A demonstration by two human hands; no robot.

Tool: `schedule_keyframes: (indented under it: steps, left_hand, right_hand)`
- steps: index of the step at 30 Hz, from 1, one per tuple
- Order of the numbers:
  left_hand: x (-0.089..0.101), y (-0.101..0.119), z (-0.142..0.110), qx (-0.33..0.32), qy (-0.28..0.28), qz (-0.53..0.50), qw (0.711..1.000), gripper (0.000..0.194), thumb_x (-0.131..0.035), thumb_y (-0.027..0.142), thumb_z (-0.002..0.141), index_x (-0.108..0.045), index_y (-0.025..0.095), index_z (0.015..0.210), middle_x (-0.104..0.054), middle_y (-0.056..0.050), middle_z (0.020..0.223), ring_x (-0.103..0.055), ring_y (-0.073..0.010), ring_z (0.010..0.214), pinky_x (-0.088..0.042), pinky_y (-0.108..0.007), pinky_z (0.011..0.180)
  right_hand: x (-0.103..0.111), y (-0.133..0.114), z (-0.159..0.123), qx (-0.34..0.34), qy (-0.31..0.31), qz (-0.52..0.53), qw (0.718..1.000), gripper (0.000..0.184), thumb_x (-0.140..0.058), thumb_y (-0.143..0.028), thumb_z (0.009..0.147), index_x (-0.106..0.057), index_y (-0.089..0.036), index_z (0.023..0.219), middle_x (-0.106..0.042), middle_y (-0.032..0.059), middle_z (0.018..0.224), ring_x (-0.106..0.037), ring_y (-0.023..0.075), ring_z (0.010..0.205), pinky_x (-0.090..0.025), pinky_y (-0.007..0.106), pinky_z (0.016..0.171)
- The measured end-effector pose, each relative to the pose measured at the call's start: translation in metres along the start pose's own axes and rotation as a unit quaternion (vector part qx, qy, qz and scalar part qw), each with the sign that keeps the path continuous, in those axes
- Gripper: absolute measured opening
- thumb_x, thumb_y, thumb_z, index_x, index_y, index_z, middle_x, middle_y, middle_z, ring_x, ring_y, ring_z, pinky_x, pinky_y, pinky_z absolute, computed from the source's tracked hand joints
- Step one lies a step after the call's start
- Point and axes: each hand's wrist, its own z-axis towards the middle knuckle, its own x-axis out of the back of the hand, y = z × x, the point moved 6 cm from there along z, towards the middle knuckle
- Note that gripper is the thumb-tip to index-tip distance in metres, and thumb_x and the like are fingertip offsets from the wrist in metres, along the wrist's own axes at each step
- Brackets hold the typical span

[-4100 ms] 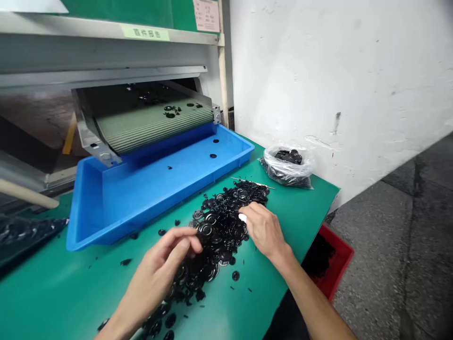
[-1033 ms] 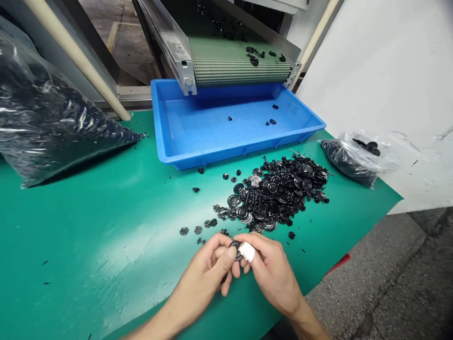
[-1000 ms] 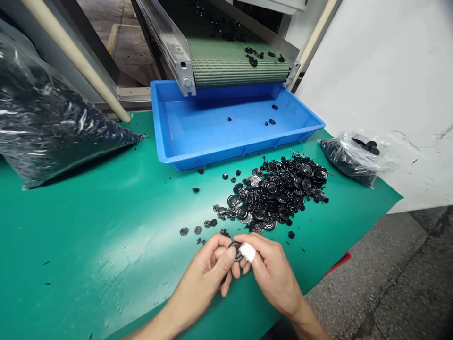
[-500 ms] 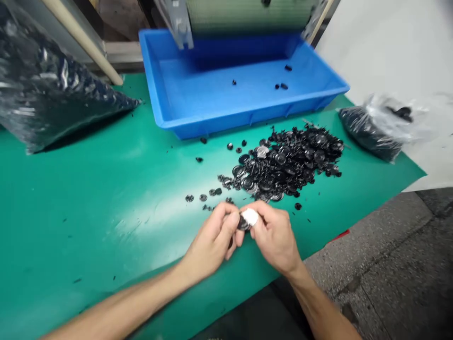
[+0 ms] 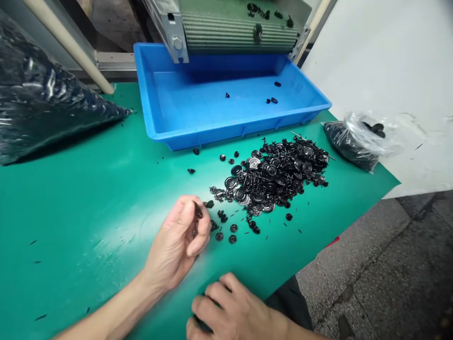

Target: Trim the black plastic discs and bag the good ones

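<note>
My left hand (image 5: 177, 241) hovers over the green mat (image 5: 99, 226), its fingers curled around a small black piece (image 5: 198, 211) held at the fingertips. Just to its right lies a heap of black plastic discs and pins with shiny ring faces (image 5: 272, 174). Several loose pieces (image 5: 226, 231) are scattered along the heap's near side. My right hand (image 5: 230, 307) rests at the mat's near edge with fingers curled down, and a dark patch shows beneath them. I cannot tell whether it holds anything.
A blue plastic tray (image 5: 230, 131) with a few black pieces sits beneath the end of a ribbed green conveyor belt (image 5: 237, 33). A large bag of black parts (image 5: 35, 94) lies at left, a smaller bag (image 5: 350, 141) at right by a white wall.
My hands, together around a black ring at the middle of the mat, have parted. The left moved left with a small piece, the right drew back toward me. The ring is out of view.
</note>
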Motion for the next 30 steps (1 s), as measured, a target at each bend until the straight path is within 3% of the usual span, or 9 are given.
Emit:
schedule_keyframes:
  steps: [3,7,9,12,15,20,23,26,30]
  left_hand:
    - [0.003,0.007,0.002,0.007,0.016,-0.023,1.0,0.021,-0.052,0.029,0.096,-0.053,0.02,0.077,-0.056,0.007,0.055,-0.03,-0.0006,0.031,-0.031,-0.009,0.033]
    - [0.007,0.009,0.005,0.027,0.019,-0.023,0.999,0.016,-0.054,0.024,0.092,-0.056,0.019,0.078,-0.064,0.004,0.062,-0.034,-0.0001,0.028,-0.033,-0.01,0.031]
    - [0.007,0.007,0.005,0.035,0.008,-0.02,0.999,0.006,-0.057,0.022,0.09,-0.061,0.02,0.086,-0.067,0.002,0.066,-0.037,-0.0004,0.029,-0.033,-0.009,0.031]
    - [0.004,0.0,0.003,0.06,-0.019,-0.033,0.997,0.009,-0.062,0.023,0.087,-0.066,0.019,0.094,-0.068,0.0,0.071,-0.041,-0.0013,0.034,-0.032,-0.009,0.03]
    - [0.002,-0.006,0.001,0.078,-0.042,-0.052,0.995,0.012,-0.063,0.03,0.087,-0.066,0.018,0.087,-0.067,0.0,0.078,-0.041,-0.0021,0.039,-0.032,-0.009,0.03]
    - [0.001,-0.012,-0.001,0.103,-0.055,-0.009,0.993,0.031,-0.063,0.042,0.088,-0.059,0.017,0.07,-0.059,0.003,0.068,-0.034,-0.0023,0.042,-0.023,-0.01,0.031]
    - [0.0,-0.017,-0.001,0.128,-0.051,0.058,0.989,0.038,-0.059,0.045,0.09,-0.054,0.016,0.067,-0.048,0.007,0.054,-0.026,-0.0021,0.04,-0.017,-0.011,0.034]
    - [0.001,-0.019,-0.001,0.136,-0.036,0.071,0.988,0.028,-0.059,0.044,0.091,-0.055,0.02,0.077,-0.045,0.009,0.052,-0.023,-0.0021,0.038,-0.013,-0.014,0.035]
    - [-0.001,-0.023,-0.002,0.158,-0.054,0.065,0.984,0.018,-0.06,0.038,0.091,-0.062,0.02,0.089,-0.046,0.008,0.054,-0.026,-0.0031,0.039,-0.011,-0.015,0.034]
  right_hand:
    - [-0.001,0.023,0.006,-0.018,-0.03,-0.06,0.998,0.011,-0.054,-0.014,0.087,-0.064,-0.016,0.089,-0.063,0.0044,0.08,-0.048,0.0173,0.064,-0.036,0.032,0.052]
    - [0.032,0.087,0.024,-0.152,-0.022,-0.138,0.978,0.02,-0.052,-0.01,0.092,-0.061,-0.011,0.11,-0.063,0.0075,0.087,-0.05,0.0187,0.073,-0.042,0.033,0.061]
    - [0.037,0.114,0.035,-0.21,-0.078,-0.171,0.959,0.025,-0.051,-0.008,0.092,-0.058,-0.011,0.116,-0.061,0.0085,0.09,-0.052,0.0202,0.076,-0.044,0.032,0.06]
    - [0.03,0.139,0.046,-0.263,-0.188,-0.185,0.928,0.026,-0.051,-0.006,0.089,-0.06,-0.016,0.112,-0.06,0.0086,0.093,-0.055,0.0216,0.078,-0.043,0.029,0.054]
    - [0.031,0.146,0.048,-0.294,-0.19,-0.154,0.924,0.028,-0.045,-0.004,0.089,-0.062,-0.018,0.107,-0.061,0.0077,0.093,-0.057,0.0214,0.081,-0.044,0.029,0.056]
    - [0.052,0.152,0.033,-0.341,-0.027,-0.046,0.939,0.028,-0.041,-0.004,0.089,-0.062,-0.018,0.102,-0.063,0.0058,0.096,-0.059,0.0188,0.084,-0.045,0.029,0.071]
    - [0.055,0.155,0.023,-0.371,0.007,0.003,0.929,0.025,-0.041,-0.005,0.09,-0.061,-0.018,0.097,-0.063,0.0043,0.093,-0.06,0.0166,0.079,-0.044,0.028,0.068]
    - [0.05,0.151,0.028,-0.353,-0.034,-0.026,0.935,0.028,-0.042,-0.007,0.091,-0.061,-0.017,0.109,-0.062,0.007,0.101,-0.06,0.0189,0.085,-0.046,0.029,0.069]
    - [0.036,0.151,0.041,-0.335,-0.17,-0.116,0.92,0.027,-0.047,-0.007,0.089,-0.064,-0.018,0.106,-0.059,0.0085,0.096,-0.06,0.0215,0.082,-0.043,0.027,0.055]
